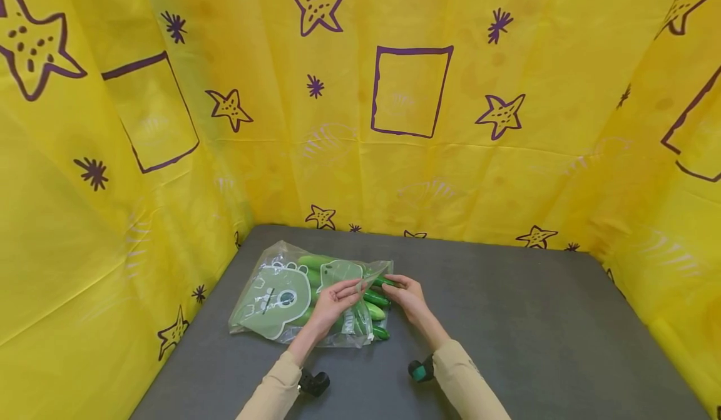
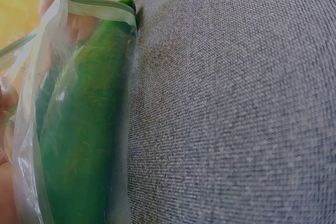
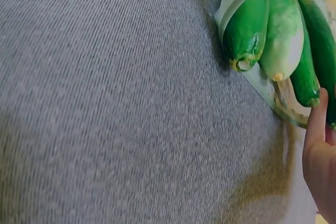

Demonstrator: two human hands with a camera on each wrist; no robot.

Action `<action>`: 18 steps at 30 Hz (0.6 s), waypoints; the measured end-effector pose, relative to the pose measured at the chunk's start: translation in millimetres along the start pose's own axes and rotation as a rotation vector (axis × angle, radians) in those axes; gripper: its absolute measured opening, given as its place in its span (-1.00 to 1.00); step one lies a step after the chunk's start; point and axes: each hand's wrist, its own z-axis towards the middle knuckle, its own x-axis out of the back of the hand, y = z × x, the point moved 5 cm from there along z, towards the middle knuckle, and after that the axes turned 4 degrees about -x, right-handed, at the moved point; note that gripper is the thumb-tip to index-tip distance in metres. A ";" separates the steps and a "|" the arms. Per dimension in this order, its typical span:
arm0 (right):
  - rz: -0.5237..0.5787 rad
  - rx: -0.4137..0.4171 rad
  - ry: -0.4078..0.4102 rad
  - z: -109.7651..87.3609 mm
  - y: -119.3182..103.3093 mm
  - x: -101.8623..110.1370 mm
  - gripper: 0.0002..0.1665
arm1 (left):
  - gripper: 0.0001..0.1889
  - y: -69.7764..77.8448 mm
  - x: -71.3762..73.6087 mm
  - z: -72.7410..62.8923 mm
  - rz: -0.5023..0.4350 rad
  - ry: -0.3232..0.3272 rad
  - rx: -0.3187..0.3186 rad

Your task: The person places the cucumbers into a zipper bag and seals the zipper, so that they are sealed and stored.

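A clear plastic zip bag (image 1: 248, 310) printed with a green bear lies flat, several cucumbers inside. Their ends poke out of its open mouth at the right. My left hand (image 1: 331, 304) pinches the upper lip of the mouth and lifts it. At the far side of the opening, my right hand (image 1: 410, 296) holds the end of a dark green cucumber (image 1: 383, 281) between thumb and fingers. The right wrist view shows a pale cucumber (image 3: 283, 35) between darker ones, with the right hand's digits at the farther ends. Through the film in the left wrist view, a near cucumber (image 2: 86, 129) shows.
Grey cloth covers the table (image 1: 507, 320). Yellow curtains (image 1: 422, 176) with star drawings stand around its back and sides. A dark wrist camera (image 1: 313, 382) sits on the left wrist and another (image 1: 421, 368) on the right.
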 end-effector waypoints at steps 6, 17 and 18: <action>-0.029 0.011 0.024 2.4 1.0 -5.0 -0.59 | -0.53 -0.5 0.5 -0.7 0.005 0.004 0.016; -0.048 0.053 0.047 5.2 -0.7 -12.3 -0.58 | -0.51 -1.8 -0.1 0.9 0.005 -0.005 0.007; -0.054 0.052 0.050 5.7 0.0 -12.5 -0.59 | -0.50 -1.6 -0.2 1.0 0.005 -0.006 0.002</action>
